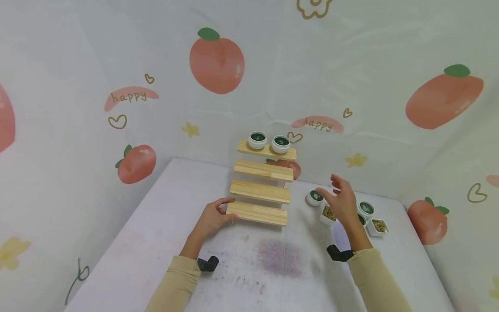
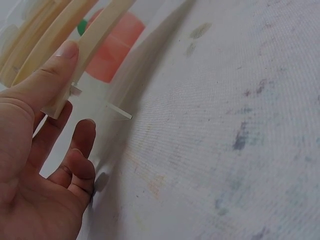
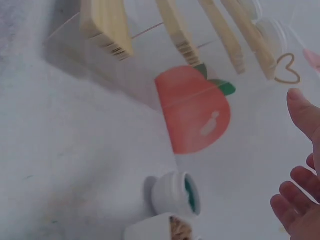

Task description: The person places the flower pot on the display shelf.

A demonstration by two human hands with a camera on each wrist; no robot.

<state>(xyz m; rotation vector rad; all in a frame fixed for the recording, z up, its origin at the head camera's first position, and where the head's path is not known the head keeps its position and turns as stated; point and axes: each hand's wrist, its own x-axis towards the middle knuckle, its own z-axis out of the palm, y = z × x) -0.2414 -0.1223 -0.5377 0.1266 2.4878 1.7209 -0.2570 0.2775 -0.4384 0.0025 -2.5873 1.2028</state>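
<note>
A tiered stand of pale wooden planks with clear supports stands mid-table; its lowest plank (image 1: 257, 213) is nearest me. My left hand (image 1: 212, 219) pinches that plank's left end, thumb on one face and index finger on the other, as the left wrist view shows. Two round white pots, a left one (image 1: 257, 141) and a right one (image 1: 281, 144), both dark green inside, sit on the top plank (image 1: 267, 150). My right hand (image 1: 343, 201) is held in the air right of the stand, fingers apart and holding nothing. Near it are a round white pot (image 1: 315, 198) and a square white pot (image 1: 328, 215).
Farther right on the white table (image 1: 156, 242) stand another round pot (image 1: 365, 209), one partly hidden by my right wrist, and a square pot (image 1: 378, 226) with greenish bits. A fruit-printed backdrop (image 1: 249, 104) rises behind the table.
</note>
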